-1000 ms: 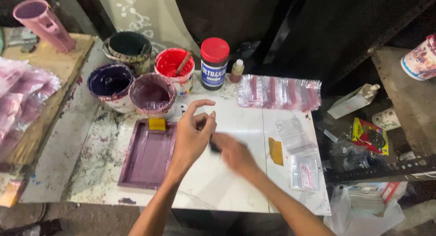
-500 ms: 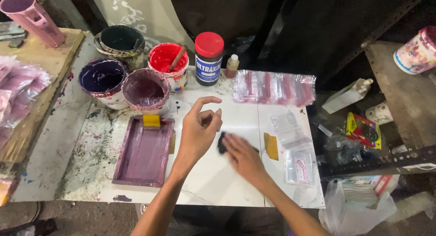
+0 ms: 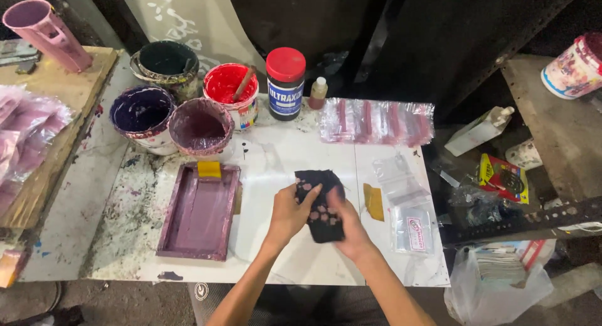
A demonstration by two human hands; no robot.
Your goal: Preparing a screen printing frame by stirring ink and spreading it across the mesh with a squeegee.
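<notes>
While both hands grasp the dark rag (image 3: 321, 203) at the near middle of the table (image 3: 282, 150), its long axis runs far-to-near between the left hand (image 3: 290, 214) and right hand (image 3: 348, 229), equally close.

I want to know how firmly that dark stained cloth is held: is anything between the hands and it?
Nothing visible. The left hand and right hand both grip the dark cloth directly, above the white table.
</notes>
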